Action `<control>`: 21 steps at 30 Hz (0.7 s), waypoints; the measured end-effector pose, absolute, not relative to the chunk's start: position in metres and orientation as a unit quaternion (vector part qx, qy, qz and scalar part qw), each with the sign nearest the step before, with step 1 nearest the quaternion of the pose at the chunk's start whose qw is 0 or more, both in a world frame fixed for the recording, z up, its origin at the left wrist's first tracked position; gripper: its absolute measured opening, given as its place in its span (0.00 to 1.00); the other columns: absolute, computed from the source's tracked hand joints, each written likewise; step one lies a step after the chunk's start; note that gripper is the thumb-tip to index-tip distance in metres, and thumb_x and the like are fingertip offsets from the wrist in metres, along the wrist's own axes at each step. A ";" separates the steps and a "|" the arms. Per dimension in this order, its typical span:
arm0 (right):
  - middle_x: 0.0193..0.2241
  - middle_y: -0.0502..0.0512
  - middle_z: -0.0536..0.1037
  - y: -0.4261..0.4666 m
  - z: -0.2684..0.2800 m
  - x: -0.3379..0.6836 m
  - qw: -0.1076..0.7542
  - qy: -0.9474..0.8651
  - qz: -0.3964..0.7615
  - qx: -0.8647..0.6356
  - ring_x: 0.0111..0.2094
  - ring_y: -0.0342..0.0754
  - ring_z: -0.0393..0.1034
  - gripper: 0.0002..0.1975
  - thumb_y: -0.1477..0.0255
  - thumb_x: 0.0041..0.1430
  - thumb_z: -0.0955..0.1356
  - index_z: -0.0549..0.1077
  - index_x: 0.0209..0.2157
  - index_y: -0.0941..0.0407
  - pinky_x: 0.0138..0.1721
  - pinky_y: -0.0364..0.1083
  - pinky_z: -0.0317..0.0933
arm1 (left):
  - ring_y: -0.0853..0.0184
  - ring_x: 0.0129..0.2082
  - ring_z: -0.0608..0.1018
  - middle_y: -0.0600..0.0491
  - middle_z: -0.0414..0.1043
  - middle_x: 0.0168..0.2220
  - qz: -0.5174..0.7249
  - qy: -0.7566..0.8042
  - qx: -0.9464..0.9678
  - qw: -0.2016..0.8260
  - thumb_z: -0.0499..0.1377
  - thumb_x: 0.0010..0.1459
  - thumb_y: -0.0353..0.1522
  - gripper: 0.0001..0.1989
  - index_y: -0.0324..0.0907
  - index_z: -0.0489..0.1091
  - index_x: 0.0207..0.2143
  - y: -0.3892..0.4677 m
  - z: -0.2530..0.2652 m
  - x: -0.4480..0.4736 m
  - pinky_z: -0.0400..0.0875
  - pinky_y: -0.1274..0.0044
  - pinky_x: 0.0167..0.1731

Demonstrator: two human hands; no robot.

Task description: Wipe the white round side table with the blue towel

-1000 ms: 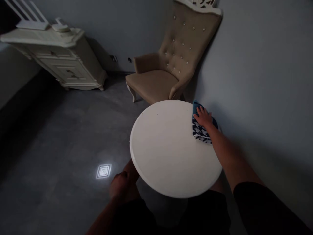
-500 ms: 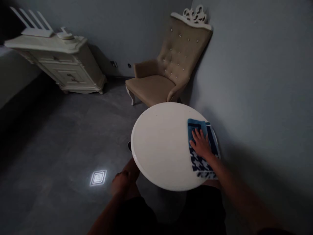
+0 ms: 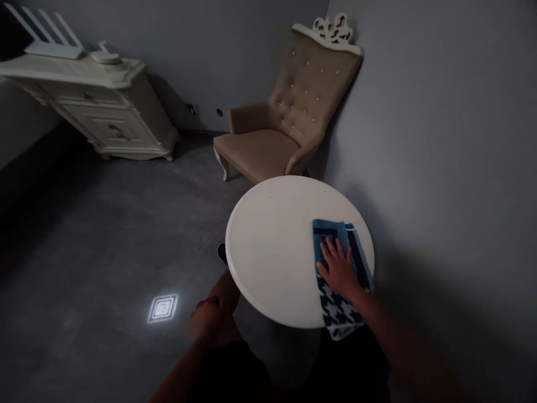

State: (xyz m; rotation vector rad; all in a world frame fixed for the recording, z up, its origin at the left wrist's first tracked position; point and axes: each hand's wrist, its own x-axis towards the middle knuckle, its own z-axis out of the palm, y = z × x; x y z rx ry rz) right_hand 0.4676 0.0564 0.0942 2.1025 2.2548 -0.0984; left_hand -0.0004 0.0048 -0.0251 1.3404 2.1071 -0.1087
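My right hand (image 3: pixel 339 272) lies flat with fingers spread on a folded towel (image 3: pixel 358 252), pressing it against the round white table (image 3: pixel 268 252). The towel is teal and dark blue, with a houndstooth pattern on its near half. Its near end hangs over the table's front edge. Beside my knee, left of the table, rests my left hand (image 3: pixel 205 316); its fingers look curled in, dimly lit, and no object shows in them.
A brown tufted armchair (image 3: pixel 260 148) stands just beyond the table, near the grey wall (image 3: pixel 440 140). At the back left is a cream cabinet (image 3: pixel 113 120) carrying a white router (image 3: pixel 54 49) and a small white device (image 3: pixel 106 56). A bright square pattern (image 3: pixel 163 308) glows on the floor.
My right hand and the towel have slid toward me and slightly left, so the towel now overhangs the front edge more. My left hand stays by the knee. The view has shifted slightly.
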 end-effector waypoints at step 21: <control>0.85 0.62 0.45 0.325 0.110 0.484 0.047 0.687 -0.032 0.724 0.84 0.71 0.39 0.41 0.51 0.81 0.53 0.50 0.84 0.56 0.79 0.78 0.40 | 0.46 0.51 0.88 0.35 0.86 0.53 -0.106 0.785 0.531 0.301 0.45 0.77 0.49 0.32 0.42 0.85 0.55 0.017 -0.027 0.000 0.79 0.64 0.48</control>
